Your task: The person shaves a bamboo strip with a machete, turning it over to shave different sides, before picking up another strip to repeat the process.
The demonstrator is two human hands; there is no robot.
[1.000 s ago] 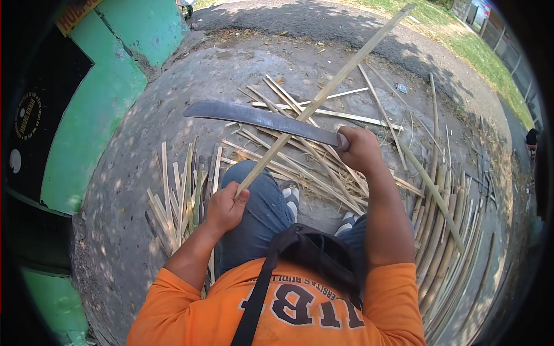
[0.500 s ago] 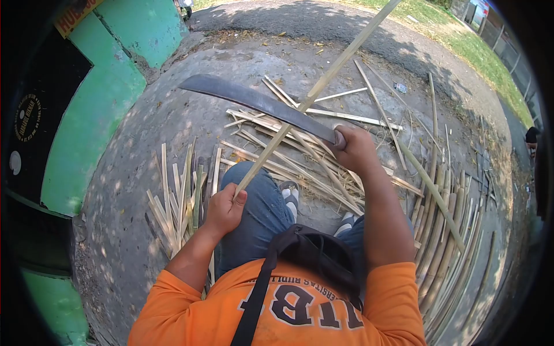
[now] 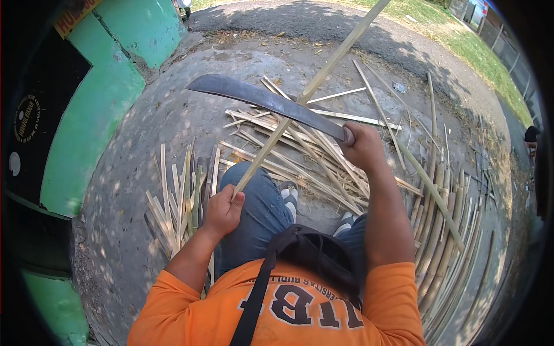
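Observation:
My left hand is closed round the lower end of a long bamboo strip, above my left knee. The strip slants up and away to the right, past the top edge of the view. My right hand grips the handle of a machete. Its broad, dark, curved blade points left and crosses over the strip at about its middle, hiding a short part of it. Split bamboo strips lie in a loose pile on the ground beyond my knees.
More split strips lie by my left leg. Uncut bamboo poles lie on the right, one long piece slanting across them. A green wall stands at the left. Beyond the concrete are a road and grass.
The machete and my right hand have shifted slightly to the right. The upper part of the bamboo strip has swung a little to the left, while my left hand has hardly moved.

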